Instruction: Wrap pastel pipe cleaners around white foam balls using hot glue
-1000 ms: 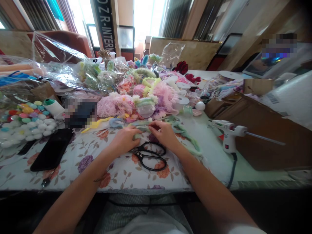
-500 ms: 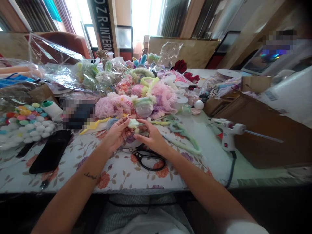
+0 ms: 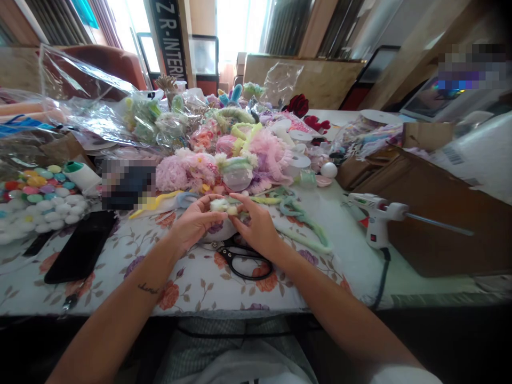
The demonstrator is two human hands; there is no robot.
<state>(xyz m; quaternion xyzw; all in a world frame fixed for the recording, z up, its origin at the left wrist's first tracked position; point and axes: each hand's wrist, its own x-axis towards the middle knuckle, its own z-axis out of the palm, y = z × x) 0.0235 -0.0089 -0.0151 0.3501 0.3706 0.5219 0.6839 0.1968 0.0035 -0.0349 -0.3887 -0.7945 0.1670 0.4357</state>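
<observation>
Left hand [image 3: 197, 220] and right hand [image 3: 255, 223]: grips pinched on fluffy piece [image 3: 219, 205] from opposite ends, likely for steadiness; scissors [image 3: 229, 255] lie nearby.

A pale table [image 3: 344, 269] carried a floral cloth [image 3: 192, 290] beneath the left hand [image 3: 194, 221] and right hand [image 3: 259, 226]. On the cloth lay scissors [image 3: 229, 254], partly beneath the right hand, and a black phone [image 3: 82, 245], left of the left; a glue gun [image 3: 376, 218] stood well right of both.
</observation>
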